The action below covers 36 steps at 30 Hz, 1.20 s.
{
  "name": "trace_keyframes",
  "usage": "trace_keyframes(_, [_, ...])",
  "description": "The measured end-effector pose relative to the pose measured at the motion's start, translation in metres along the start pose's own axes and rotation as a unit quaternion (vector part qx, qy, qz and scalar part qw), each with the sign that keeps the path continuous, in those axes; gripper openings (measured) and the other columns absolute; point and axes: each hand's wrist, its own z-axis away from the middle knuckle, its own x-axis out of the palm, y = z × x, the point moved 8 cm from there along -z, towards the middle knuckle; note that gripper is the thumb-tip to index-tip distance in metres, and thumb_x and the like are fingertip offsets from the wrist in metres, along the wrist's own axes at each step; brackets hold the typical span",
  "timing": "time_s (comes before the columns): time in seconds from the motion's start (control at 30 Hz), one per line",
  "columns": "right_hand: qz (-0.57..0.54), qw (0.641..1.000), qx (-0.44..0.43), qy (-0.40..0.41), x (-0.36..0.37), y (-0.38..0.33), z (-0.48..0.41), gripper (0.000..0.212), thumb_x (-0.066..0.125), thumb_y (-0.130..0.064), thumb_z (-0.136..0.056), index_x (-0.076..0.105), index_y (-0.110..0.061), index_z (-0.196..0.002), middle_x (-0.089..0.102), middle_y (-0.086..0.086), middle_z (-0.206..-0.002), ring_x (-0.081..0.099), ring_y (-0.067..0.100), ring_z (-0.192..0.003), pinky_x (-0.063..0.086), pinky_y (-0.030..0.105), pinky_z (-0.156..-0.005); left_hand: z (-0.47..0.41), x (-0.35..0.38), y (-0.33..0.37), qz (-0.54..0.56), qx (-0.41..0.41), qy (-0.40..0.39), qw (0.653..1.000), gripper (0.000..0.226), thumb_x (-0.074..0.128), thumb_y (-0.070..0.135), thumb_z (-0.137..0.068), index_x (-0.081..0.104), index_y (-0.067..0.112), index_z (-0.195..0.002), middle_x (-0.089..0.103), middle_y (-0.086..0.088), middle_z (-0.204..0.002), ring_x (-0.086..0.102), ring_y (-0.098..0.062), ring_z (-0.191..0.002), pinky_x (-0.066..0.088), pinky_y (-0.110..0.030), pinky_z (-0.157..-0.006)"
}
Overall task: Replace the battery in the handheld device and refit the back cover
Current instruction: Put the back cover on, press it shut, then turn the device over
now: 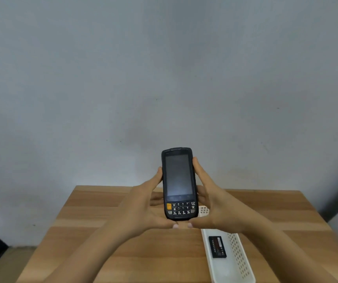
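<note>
Black and rubbery-looking, the device [178, 183] is held upright above the far half of the table [102, 231], screen toward the camera and dark, with a keypad at its 6 o'clock end and an orange key at the keypad's 9 o'clock corner. Both hands have it between them. The left hand [143, 207] presses against the device's 9 o'clock edge, fingers wrapped behind the body and mostly hidden, one fingertip showing at about 10 o'clock on the casing, the thumb lying along under the bottom edge. The right hand [211, 203] mirrors it on the 3 o'clock edge, a fingertip touching the casing near 2 o'clock, its thumb also tucked beneath the bottom; the two thumb tips nearly meet under the keypad. Each hand is closed snugly on the device, not clenched. The back of the device faces away, so I cannot tell whether its cover is on. At about 5 o'clock from the device, lower down on the wood-grain table, a white perforated tray [239, 260] runs toward the near edge, and a black battery [217, 246] with a red-striped label lies flat in it, at the tray's middle. A pale grey wall fills the view above
</note>
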Motion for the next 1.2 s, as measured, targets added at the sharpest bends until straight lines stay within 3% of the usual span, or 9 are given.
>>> trace_keyframes(0.13, [-0.021, 0.999, 0.029, 0.004, 0.021, 0.035, -0.022, 0.114, 0.070, -0.003, -0.087, -0.017, -0.049, -0.144, 0.026, -0.013, -0.155, 0.042, 0.006, -0.135, 0.047, 0.011, -0.096, -0.008, 0.020, -0.043, -0.003, -0.018, -0.031, 0.999, 0.119, 0.096, 0.020, -0.054, 0.014, 0.068, -0.125, 0.046, 0.042, -0.115, 0.058, 0.016, -0.097, 0.049, -0.009, -0.090])
trace_keyframes(0.3, [0.086, 0.993, 0.074, 0.025, 0.063, 0.123, -0.046, 0.133, 0.083, -0.010, -0.069, -0.017, -0.044, -0.148, 0.019, 0.002, -0.160, 0.040, 0.024, -0.139, 0.046, 0.041, -0.106, 0.007, 0.062, -0.133, 0.009, -0.091, -0.062, 0.994, 0.114, 0.097, 0.019, -0.051, 0.031, 0.037, -0.143, 0.060, 0.017, -0.126, 0.066, -0.003, -0.105, 0.055, -0.029, -0.094])
trace_keyframes(0.4, [0.080, 0.989, 0.126, -0.006, 0.103, 0.182, -0.047, 0.138, 0.082, -0.018, -0.065, -0.026, -0.040, -0.147, 0.021, 0.003, -0.157, 0.048, 0.024, -0.131, 0.051, 0.039, -0.100, 0.025, 0.096, -0.184, 0.010, -0.128, -0.084, 0.988, 0.115, 0.095, 0.012, -0.053, 0.031, 0.030, -0.146, 0.062, 0.015, -0.121, 0.068, -0.005, -0.100, 0.055, -0.022, -0.090])
trace_keyframes(0.53, [0.062, 0.983, 0.173, -0.008, 0.136, 0.240, -0.049, 0.137, 0.087, -0.015, -0.063, -0.017, -0.028, -0.152, 0.007, 0.009, -0.164, 0.019, 0.028, -0.149, 0.028, 0.043, -0.119, 0.043, 0.136, -0.236, 0.001, -0.171, -0.115, 0.978, 0.118, 0.098, 0.021, -0.049, 0.033, 0.018, -0.147, 0.067, 0.004, -0.121, 0.065, -0.011, -0.110, 0.052, -0.023, -0.094])
trace_keyframes(0.63, [0.040, 0.979, 0.197, -0.029, 0.151, 0.267, -0.054, 0.152, 0.091, -0.031, -0.057, -0.033, -0.035, -0.145, 0.015, 0.004, -0.160, 0.044, 0.025, -0.135, 0.052, 0.037, -0.099, 0.045, 0.154, -0.262, -0.013, -0.188, -0.123, 0.974, 0.120, 0.098, 0.028, -0.047, 0.032, 0.020, -0.147, 0.062, 0.014, -0.118, 0.061, -0.009, -0.113, 0.049, -0.014, -0.091])
trace_keyframes(0.73, [0.026, 0.975, 0.220, -0.024, 0.155, 0.285, -0.057, 0.157, 0.091, -0.037, -0.052, -0.036, -0.038, -0.143, 0.023, 0.003, -0.156, 0.055, 0.022, -0.122, 0.058, 0.033, -0.086, 0.042, 0.165, -0.280, -0.034, -0.206, -0.126, 0.970, 0.128, 0.097, 0.035, -0.046, 0.027, 0.018, -0.151, 0.059, 0.005, -0.134, 0.054, -0.014, -0.125, 0.047, -0.030, -0.102])
trace_keyframes(0.83, [0.054, 0.972, 0.229, -0.016, 0.153, 0.296, -0.057, 0.158, 0.092, -0.036, -0.050, -0.034, -0.030, -0.146, 0.018, 0.001, -0.158, 0.044, 0.020, -0.133, 0.051, 0.042, -0.101, 0.040, 0.173, -0.286, -0.051, -0.222, -0.136, 0.964, 0.135, 0.097, 0.035, -0.049, 0.015, 0.016, -0.155, 0.036, 0.001, -0.153, 0.040, -0.016, -0.138, 0.029, -0.020, -0.111])
trace_keyframes(1.0, [0.109, 0.955, 0.275, -0.025, 0.152, 0.311, -0.056, 0.158, 0.090, -0.044, -0.050, -0.034, -0.027, -0.146, 0.000, 0.003, -0.164, 0.006, 0.032, -0.150, 0.034, 0.056, -0.113, 0.038, 0.183, -0.292, -0.049, -0.245, -0.149, 0.957, 0.135, 0.095, 0.024, -0.056, 0.005, 0.010, -0.155, 0.019, 0.001, -0.158, 0.041, -0.014, -0.133, 0.018, 0.001, -0.090])
trace_keyframes(1.2, [0.150, 0.940, 0.303, -0.054, 0.154, 0.316, -0.056, 0.156, 0.091, -0.041, -0.056, -0.033, -0.014, -0.147, -0.004, 0.004, -0.165, -0.003, 0.033, -0.150, 0.021, 0.054, -0.119, 0.035, 0.188, -0.296, -0.055, -0.245, -0.148, 0.957, 0.131, 0.094, 0.018, -0.059, 0.005, 0.014, -0.155, 0.030, 0.001, -0.141, 0.051, -0.010, -0.099, 0.042, -0.001, -0.077])
